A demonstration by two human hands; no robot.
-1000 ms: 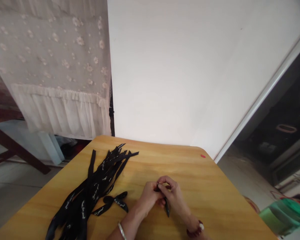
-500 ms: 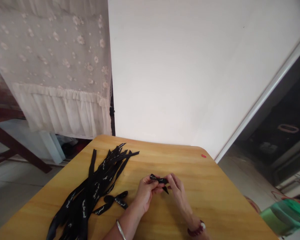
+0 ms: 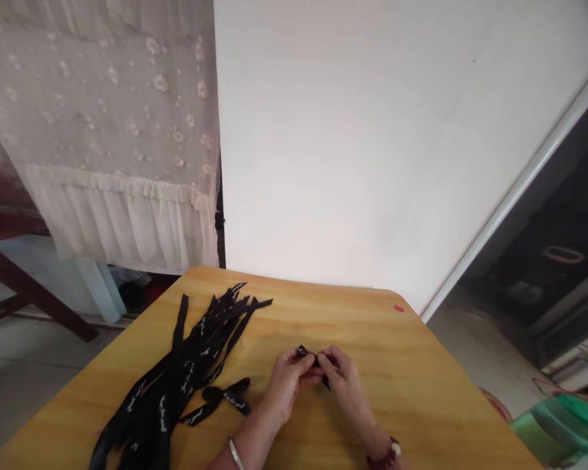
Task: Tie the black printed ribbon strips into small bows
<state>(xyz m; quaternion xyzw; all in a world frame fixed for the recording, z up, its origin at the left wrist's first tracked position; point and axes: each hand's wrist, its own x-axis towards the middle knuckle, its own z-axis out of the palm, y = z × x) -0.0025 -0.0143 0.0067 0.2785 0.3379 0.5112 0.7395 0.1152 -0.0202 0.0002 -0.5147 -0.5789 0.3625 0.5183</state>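
Note:
Between my hands, just above the table, is a short piece of black ribbon (image 3: 302, 351) with white lettering. My left hand (image 3: 290, 378) pinches its left part, where a folded loop sticks up past the fingers. My right hand (image 3: 339, 374) grips the ribbon's other side with thumb and fingers, and a cut end hangs below. The fingertips of both hands nearly meet and cover most of the ribbon's middle. To the left of my left hand a black ribbon bow (image 3: 225, 395) lies on the wood.
A pile of long black printed ribbons (image 3: 186, 365) covers the left of the wooden table (image 3: 421, 391). A small red piece (image 3: 398, 309) lies near the far right corner. Behind stands a white panel (image 3: 353, 143); a green container (image 3: 558, 424) is beyond the right edge.
My right hand has moved slightly left, closer to my left hand, and its fingers now pinch over the ribbon's middle. Less of the ribbon shows. The pile and the bow have stayed put.

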